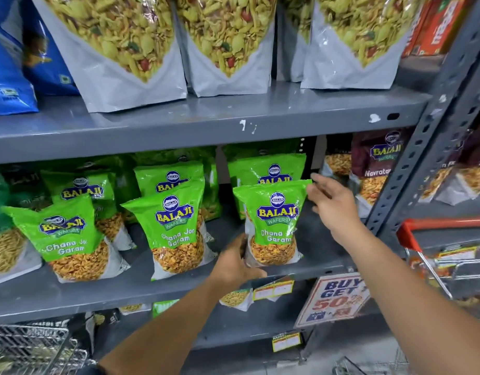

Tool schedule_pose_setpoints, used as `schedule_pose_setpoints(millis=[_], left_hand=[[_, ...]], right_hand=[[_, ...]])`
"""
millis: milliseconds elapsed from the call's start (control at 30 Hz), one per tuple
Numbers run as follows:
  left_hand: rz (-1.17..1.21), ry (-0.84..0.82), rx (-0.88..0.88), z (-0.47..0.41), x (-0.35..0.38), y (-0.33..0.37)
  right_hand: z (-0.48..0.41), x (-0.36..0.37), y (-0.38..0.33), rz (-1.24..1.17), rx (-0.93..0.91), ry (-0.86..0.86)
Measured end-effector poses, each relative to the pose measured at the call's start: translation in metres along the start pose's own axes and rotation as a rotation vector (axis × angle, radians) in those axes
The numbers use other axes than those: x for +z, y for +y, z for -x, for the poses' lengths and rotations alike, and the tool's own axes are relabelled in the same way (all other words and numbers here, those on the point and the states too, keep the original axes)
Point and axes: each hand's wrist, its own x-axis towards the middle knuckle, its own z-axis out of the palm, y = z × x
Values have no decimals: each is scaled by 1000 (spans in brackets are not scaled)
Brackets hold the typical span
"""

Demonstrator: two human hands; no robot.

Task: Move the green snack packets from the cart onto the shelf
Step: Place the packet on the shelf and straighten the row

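I see the green snack packet (272, 226) standing upright at the front edge of the middle grey shelf (179, 290), rightmost in a front row of three like packets. My left hand (239, 262) is at its lower left corner, about seven o'clock from the packet's logo, fingers wrapped round the bottom edge and clamped on it. My right hand (332, 205) is at about two o'clock from the packet, fingers spread apart and loose; the fingertips (316, 189) lie right at the packet's top right corner, though I cannot tell whether they actually touch it.

At nine o'clock from this packet stands a second green packet (176, 228), and further along the same line a third (68, 239), both leaning slightly. More green packets (268, 171) stand behind them. At three o'clock, past my right hand, sits a maroon packet (376, 163) on the same shelf. Above, at twelve o'clock, large grey-and-yellow bags (228, 41) fill the upper shelf. A red-handled cart (433, 226) shows at the right edge, and a wire basket (30, 345) at seven o'clock low in the view.
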Motion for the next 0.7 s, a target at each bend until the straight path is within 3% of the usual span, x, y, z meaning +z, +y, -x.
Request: schedule_pose_setpoints(millis=[100, 233, 400, 500, 600, 700], left_hand=[[-153, 79, -44, -8, 5, -3], [-188, 81, -83, -14, 4, -6], [-244, 95, -87, -15, 3, -5], [-257, 74, -100, -18, 3, -5], [-231, 68, -112, -19, 4, -10], [-175, 73, -105, -18, 5, -14]], right_hand=[[-12, -4, -9, 72, -54, -59], [-26, -7, -14, 178, -138, -85], [-23, -3, -10, 232, -253, 134], [-19, 3, -12, 274, -271, 101], [-22, 12, -32, 573, -461, -10], [-20, 31, -51, 977, -593, -250]])
